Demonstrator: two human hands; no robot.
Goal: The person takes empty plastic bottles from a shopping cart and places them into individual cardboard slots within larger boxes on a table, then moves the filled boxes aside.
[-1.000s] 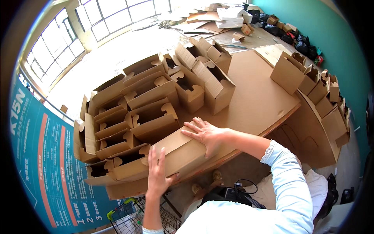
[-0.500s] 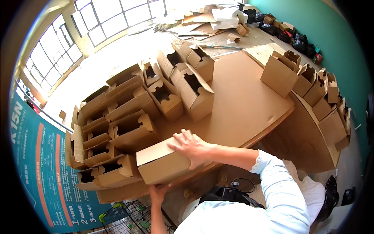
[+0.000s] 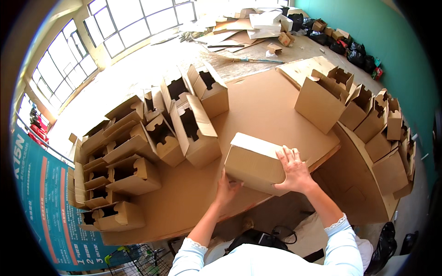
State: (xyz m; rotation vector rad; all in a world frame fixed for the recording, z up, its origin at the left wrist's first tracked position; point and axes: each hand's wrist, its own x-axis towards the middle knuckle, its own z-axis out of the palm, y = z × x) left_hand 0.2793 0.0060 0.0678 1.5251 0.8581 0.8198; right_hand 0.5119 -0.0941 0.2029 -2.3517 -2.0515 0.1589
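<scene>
Bright daylight is pouring in through the far-left windows [image 3: 115, 32], washing out the floor [image 3: 138, 69] beneath them in glare. The fisheye lens is bending straight edges and darkening the rim.

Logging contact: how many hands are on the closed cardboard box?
2: left hand at the near-left end of the closed cardboard box, right hand on its top right.

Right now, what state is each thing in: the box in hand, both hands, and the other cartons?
Held cardboard box: closed on the faces in view, gripped at the table edge.
Left hand: pressed against the box's near left end.
Right hand: fingers spread flat over the box's right side.
Cartons at left: lying down, ends open.
Cartons at right: upright, tops open.
</scene>
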